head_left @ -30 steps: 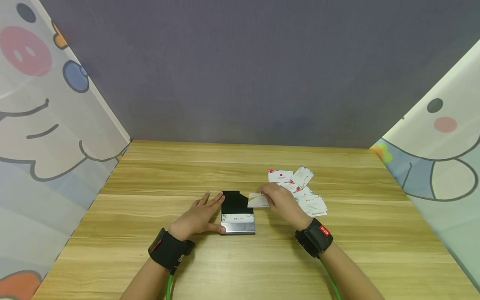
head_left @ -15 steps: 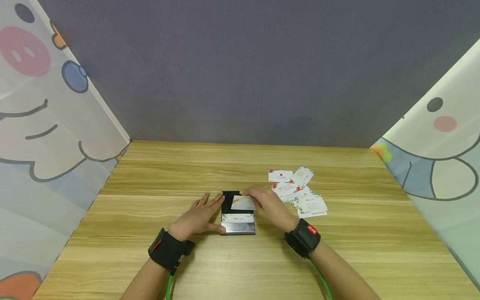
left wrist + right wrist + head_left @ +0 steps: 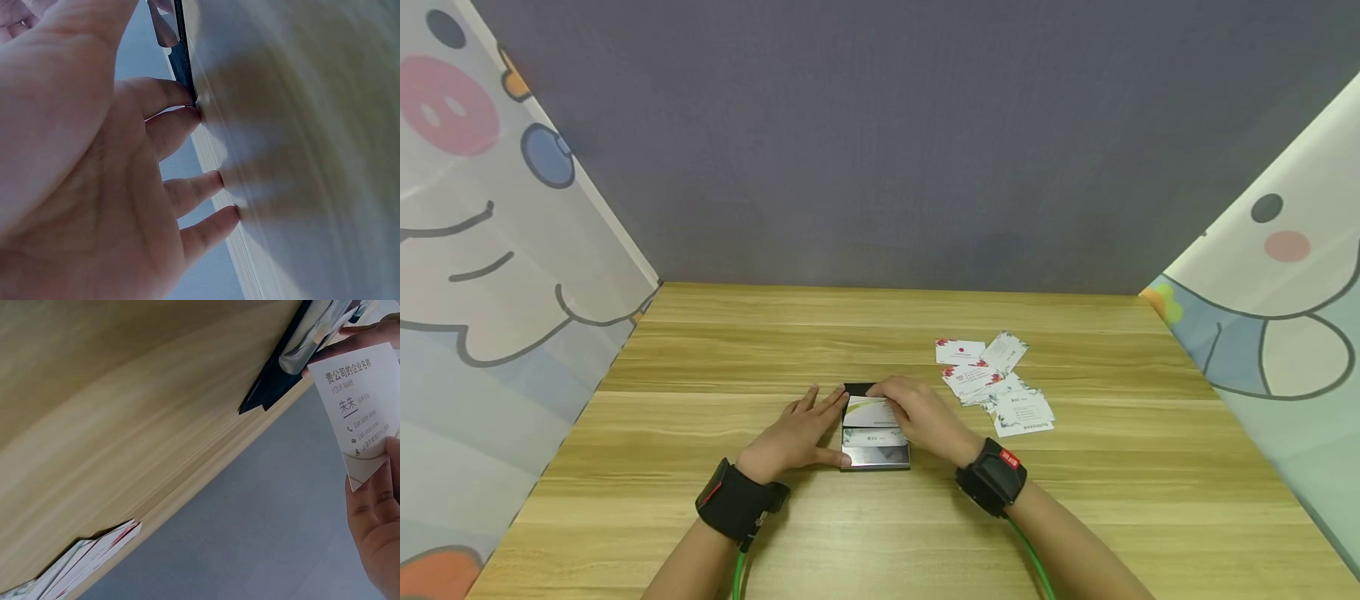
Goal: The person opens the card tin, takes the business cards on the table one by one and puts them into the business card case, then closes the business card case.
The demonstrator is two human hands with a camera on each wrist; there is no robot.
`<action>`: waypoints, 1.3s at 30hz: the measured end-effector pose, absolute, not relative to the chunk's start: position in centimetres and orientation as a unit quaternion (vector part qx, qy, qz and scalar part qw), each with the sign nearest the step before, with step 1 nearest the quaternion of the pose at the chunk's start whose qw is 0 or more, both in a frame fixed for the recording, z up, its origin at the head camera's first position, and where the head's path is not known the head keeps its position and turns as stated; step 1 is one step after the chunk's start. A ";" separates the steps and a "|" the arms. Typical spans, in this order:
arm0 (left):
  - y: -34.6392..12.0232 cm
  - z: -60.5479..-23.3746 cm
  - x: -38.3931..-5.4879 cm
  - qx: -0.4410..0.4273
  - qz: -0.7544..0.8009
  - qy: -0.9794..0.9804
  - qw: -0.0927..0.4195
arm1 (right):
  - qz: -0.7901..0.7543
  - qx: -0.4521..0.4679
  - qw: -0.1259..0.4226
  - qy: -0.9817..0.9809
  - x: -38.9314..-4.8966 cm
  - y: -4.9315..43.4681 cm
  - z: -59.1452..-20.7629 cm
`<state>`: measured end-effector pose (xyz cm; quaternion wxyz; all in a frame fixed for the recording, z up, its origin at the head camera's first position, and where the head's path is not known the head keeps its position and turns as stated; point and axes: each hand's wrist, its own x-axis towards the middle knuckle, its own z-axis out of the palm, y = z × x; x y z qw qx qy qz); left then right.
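Observation:
A flat black card case with a silver metal front (image 3: pixel 876 457) lies on the table, and a white business card (image 3: pixel 863 437) sits in it. My left hand (image 3: pixel 792 435) rests along the case's left edge with spread fingers; its thumb touches the lower corner. In the left wrist view the fingertips (image 3: pixel 215 179) meet the tabletop and the case's dark edge (image 3: pixel 182 65). Over the case's black part, my right hand (image 3: pixel 921 417) pinches another white business card (image 3: pixel 359 412) with a gold stripe. That card is tilted, its lower edge near the seated card.
Several loose business cards (image 3: pixel 1022 413) with floral corners overlap in a pile on the wooden table (image 3: pixel 1120 467), right of the case. A grey panel (image 3: pixel 880 150) stands behind the table, and cartoon-printed panels (image 3: pixel 1292 275) flank it.
My right hand has moved left from beside the pile to the case, carrying the gold-striped business card over its black part and lower. The left hand stays in place.

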<state>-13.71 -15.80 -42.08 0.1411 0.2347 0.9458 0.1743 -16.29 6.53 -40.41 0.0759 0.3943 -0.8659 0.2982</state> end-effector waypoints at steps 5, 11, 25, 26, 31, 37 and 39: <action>-15.8 -42.0 -13.7 0.233 0.172 0.946 0.146 | 0.297 0.401 0.074 -0.863 -16.3 6.2 -40.6; -15.8 -41.9 -13.6 0.235 0.173 0.945 0.145 | 0.291 0.395 0.053 -0.870 -16.3 6.0 -40.9; -15.7 -42.0 -13.7 0.230 0.174 0.946 0.147 | 0.228 0.410 0.016 -0.883 -16.3 6.1 -41.7; -15.8 -42.1 -13.7 0.230 0.173 0.946 0.147 | 0.226 0.412 0.012 -0.883 -16.3 6.2 -41.7; -15.8 -42.2 -13.7 0.229 0.174 0.946 0.147 | 0.214 0.427 -0.015 -0.878 -16.1 6.3 -41.8; -15.7 -42.3 -13.8 0.227 0.173 0.947 0.150 | 0.202 0.442 -0.041 -0.873 -15.9 6.3 -41.9; -15.8 -42.3 -13.8 0.226 0.171 0.947 0.150 | 0.201 0.445 -0.041 -0.872 -15.9 6.3 -41.9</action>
